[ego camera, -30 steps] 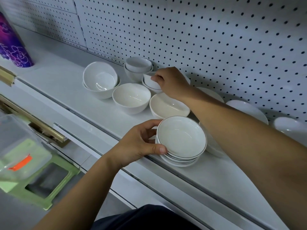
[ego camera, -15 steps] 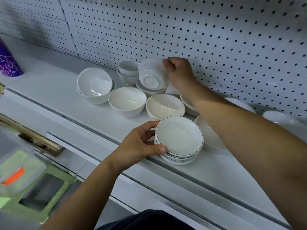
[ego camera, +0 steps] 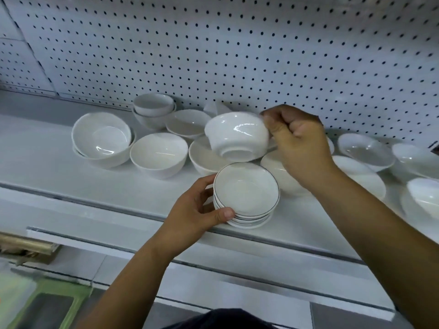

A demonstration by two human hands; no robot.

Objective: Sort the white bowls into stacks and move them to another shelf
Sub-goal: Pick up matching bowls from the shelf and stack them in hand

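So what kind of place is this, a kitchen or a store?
Most likely a store aisle: a white pegboard back wall, a long display shelf, and many loose white bowls of several shapes laid out on it.

White shelf with pegboard back panel. On it, from left: two nested bowls, tilted; a single deep bowl; a two-bowl stack at the back by the pegboard; a shallow bowl beside that; a wide bowl mid-shelf. Near the front edge, stack of dark-rimmed dishes. On the right, several more white bowls, some overlapping, partly hidden, count unclear.
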